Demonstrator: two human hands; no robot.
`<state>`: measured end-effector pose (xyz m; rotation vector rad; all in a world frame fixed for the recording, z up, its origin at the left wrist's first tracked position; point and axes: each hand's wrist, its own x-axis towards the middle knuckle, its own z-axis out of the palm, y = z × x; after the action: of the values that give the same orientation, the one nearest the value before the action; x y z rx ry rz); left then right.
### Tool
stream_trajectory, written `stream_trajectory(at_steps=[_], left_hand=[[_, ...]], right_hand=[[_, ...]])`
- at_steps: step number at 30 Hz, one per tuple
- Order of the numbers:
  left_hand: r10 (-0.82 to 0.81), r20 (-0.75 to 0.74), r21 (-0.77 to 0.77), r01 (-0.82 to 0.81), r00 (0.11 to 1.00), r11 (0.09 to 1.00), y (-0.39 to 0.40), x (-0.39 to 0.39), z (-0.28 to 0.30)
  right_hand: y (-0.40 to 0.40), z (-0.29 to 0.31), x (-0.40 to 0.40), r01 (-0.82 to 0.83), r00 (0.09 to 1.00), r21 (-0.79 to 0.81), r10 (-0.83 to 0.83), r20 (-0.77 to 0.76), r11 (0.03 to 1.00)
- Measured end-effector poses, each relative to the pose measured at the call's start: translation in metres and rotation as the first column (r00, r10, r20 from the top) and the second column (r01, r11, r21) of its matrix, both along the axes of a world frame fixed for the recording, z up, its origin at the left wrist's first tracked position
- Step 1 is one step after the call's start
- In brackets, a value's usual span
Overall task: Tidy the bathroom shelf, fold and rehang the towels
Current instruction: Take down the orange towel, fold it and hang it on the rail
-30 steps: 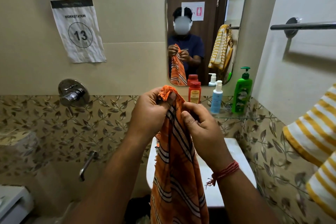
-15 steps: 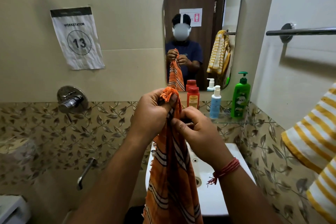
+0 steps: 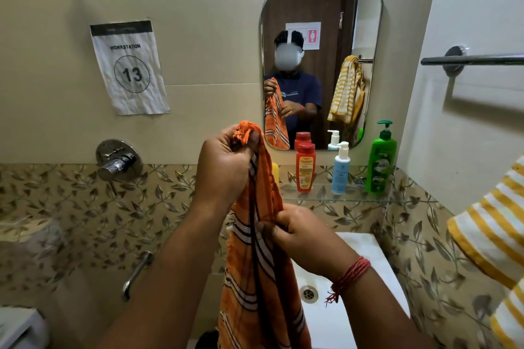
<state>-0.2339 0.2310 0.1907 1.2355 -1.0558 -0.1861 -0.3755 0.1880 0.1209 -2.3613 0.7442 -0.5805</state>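
Sliding lower vs 0.5 s ago, R hand (image 3: pixel 300 238) pinches orange towel (image 3: pixel 255 278); L hand (image 3: pixel 226 167) grips top corner.

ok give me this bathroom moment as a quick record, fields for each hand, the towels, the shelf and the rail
left hand: left hand grips the bunched top corner of the orange striped cotton towel
right hand: right hand pinches the same towel's edge lower down
orange towel: hangs unfolded over the white ceramic sink
yellow towel: yellow-and-white striped towel at right edge
shelf: glass wall shelf holds red plastic bottle, white pump bottle, green pump bottle
rail: chrome towel rail, visible stretch bare
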Motion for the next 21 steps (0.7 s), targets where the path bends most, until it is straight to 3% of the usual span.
stream_trajectory(at_steps=[5, 8, 11, 13, 16, 21], left_hand=[[0.082, -0.023, -0.032, -0.082, 0.996, 0.996, -0.006, 0.012, 0.012], [0.157, -0.017, -0.039, -0.157, 0.988, 0.987, -0.01, 0.023, 0.019], [0.202, -0.014, -0.054, -0.202, 0.979, 0.978, -0.013, 0.03, 0.028], [0.198, -0.005, -0.063, -0.198, 0.98, 0.978, -0.014, 0.032, 0.033], [0.227, 0.052, -0.057, -0.224, 0.973, 0.973, -0.013, 0.029, 0.037], [0.25, 0.048, -0.06, -0.247, 0.967, 0.967, -0.01, 0.027, 0.042]], right_hand=[[-0.005, -0.008, -0.001, 0.071, 0.997, -0.119, -0.075, -0.03, 0.99], [-0.011, -0.012, -0.005, 0.134, 0.985, -0.246, -0.103, 0.136, 0.96], [-0.009, -0.008, -0.007, 0.309, 0.915, -0.379, -0.165, 0.368, 0.872], [-0.008, 0.0, -0.007, 0.325, 0.927, -0.46, -0.183, 0.326, 0.826], [-0.012, 0.013, -0.011, 0.227, 0.971, -0.441, -0.168, 0.17, 0.868], [-0.012, 0.029, -0.018, 0.143, 0.973, -0.403, -0.055, 0.223, 0.904]])
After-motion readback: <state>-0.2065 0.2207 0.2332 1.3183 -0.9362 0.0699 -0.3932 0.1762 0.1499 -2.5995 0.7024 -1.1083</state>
